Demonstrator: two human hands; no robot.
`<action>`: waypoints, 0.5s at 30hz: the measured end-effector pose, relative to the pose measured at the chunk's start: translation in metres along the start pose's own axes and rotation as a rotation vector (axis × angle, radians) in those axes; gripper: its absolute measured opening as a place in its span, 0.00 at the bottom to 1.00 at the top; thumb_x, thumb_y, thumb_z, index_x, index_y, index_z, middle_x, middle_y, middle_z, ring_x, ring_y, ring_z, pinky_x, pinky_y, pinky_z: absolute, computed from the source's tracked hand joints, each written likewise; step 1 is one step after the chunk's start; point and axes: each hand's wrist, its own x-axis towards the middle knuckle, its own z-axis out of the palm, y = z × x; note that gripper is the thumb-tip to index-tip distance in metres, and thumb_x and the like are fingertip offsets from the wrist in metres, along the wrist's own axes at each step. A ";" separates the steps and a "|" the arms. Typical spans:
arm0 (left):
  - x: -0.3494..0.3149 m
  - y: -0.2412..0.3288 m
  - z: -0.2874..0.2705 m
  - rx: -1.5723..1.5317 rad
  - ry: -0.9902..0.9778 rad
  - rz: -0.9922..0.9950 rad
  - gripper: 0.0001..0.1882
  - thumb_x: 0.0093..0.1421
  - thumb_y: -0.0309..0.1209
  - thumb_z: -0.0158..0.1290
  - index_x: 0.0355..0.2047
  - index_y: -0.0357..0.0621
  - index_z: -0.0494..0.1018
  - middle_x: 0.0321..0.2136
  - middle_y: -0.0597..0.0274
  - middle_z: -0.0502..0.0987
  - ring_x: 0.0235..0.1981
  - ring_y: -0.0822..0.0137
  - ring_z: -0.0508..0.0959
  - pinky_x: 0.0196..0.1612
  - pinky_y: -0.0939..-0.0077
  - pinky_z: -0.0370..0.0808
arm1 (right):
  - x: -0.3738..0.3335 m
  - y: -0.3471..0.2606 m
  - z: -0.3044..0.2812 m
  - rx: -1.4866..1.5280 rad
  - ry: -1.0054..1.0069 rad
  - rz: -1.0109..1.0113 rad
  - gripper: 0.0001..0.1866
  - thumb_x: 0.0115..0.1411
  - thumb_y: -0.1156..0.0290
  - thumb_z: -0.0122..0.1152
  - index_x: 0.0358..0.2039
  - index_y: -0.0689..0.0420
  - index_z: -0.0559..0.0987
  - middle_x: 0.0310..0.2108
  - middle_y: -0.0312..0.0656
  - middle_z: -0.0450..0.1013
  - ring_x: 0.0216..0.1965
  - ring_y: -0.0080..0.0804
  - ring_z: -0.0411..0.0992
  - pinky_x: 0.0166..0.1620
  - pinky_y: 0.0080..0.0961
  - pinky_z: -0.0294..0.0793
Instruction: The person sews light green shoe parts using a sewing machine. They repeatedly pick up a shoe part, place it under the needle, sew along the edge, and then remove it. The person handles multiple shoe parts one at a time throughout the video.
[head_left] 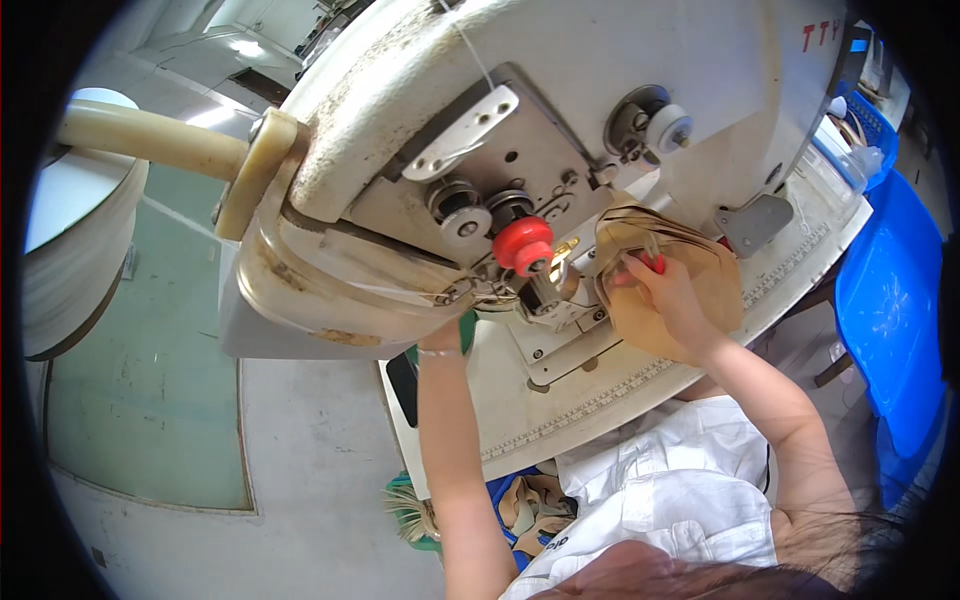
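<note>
Far to the left I have a big white rounded drum [95,215], with a thick cream-coloured bar [150,135] running from its top toward the machine, and beyond them a pale green glassy panel [150,370]. To the right of these the large off-white metal sewing machine [350,130] fills the far middle. My left hand [440,340] goes in behind the near lower edge of its head, so I cannot tell whether it is open or closed; a bit of green material [467,330] shows just right of it, and a flat black slab [402,388] lies to the left of my wrist. Near me, right of that forearm, crumpled tan scraps [540,508] sit low down. A round red plastic knob [522,247] stands out from the machine's middle. Right of it, on the white tabletop [480,415], is the layered tan sheet-like workpiece [690,325], and my right hand [668,290] is over its left part, fingers curled closed around a small red object [655,264], perhaps a tool handle. Farthest right stands a bright blue plastic shape [895,300], beyond the tabletop's edge
</note>
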 end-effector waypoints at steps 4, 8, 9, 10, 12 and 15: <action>0.019 0.003 -0.017 0.197 -0.016 0.085 0.08 0.60 0.30 0.49 0.31 0.37 0.72 0.24 0.64 0.73 0.25 0.74 0.72 0.26 0.78 0.69 | 0.027 0.014 0.001 -0.093 0.007 0.010 0.14 0.59 0.64 0.56 0.26 0.63 0.80 0.11 0.26 0.62 0.12 0.11 0.51 0.16 0.16 0.46; 0.000 0.004 -0.055 0.732 -0.025 0.366 0.09 0.61 0.31 0.49 0.29 0.37 0.72 0.20 0.66 0.71 0.22 0.75 0.71 0.23 0.80 0.66 | 0.021 0.013 0.000 -0.118 -0.078 -0.054 0.14 0.59 0.66 0.56 0.25 0.63 0.81 0.18 0.32 0.70 0.20 0.16 0.61 0.26 0.18 0.60; -0.014 0.002 -0.065 0.832 -0.021 0.391 0.09 0.61 0.31 0.48 0.28 0.38 0.72 0.19 0.66 0.71 0.21 0.75 0.70 0.22 0.80 0.65 | 0.018 0.012 0.000 -0.132 -0.101 -0.060 0.13 0.59 0.66 0.55 0.25 0.62 0.81 0.19 0.33 0.72 0.21 0.17 0.63 0.28 0.19 0.64; -0.030 -0.005 -0.072 0.901 -0.022 0.384 0.10 0.61 0.31 0.48 0.27 0.38 0.72 0.18 0.66 0.71 0.20 0.76 0.70 0.22 0.80 0.65 | 0.015 0.011 -0.004 -0.148 -0.115 -0.068 0.13 0.59 0.67 0.55 0.25 0.62 0.81 0.21 0.35 0.75 0.23 0.18 0.66 0.30 0.20 0.67; -0.068 -0.022 -0.072 0.935 -0.018 0.229 0.09 0.61 0.30 0.49 0.27 0.38 0.72 0.16 0.67 0.71 0.19 0.77 0.70 0.22 0.83 0.64 | 0.013 0.010 -0.013 -0.211 -0.106 -0.086 0.12 0.58 0.67 0.54 0.27 0.61 0.82 0.19 0.34 0.74 0.21 0.17 0.65 0.27 0.21 0.67; -0.133 -0.030 -0.028 1.010 -0.230 0.126 0.07 0.59 0.27 0.50 0.33 0.36 0.74 0.19 0.61 0.74 0.21 0.75 0.75 0.25 0.83 0.70 | 0.010 0.007 -0.018 -0.326 -0.048 -0.119 0.12 0.57 0.66 0.54 0.25 0.61 0.81 0.15 0.34 0.70 0.19 0.18 0.63 0.25 0.22 0.64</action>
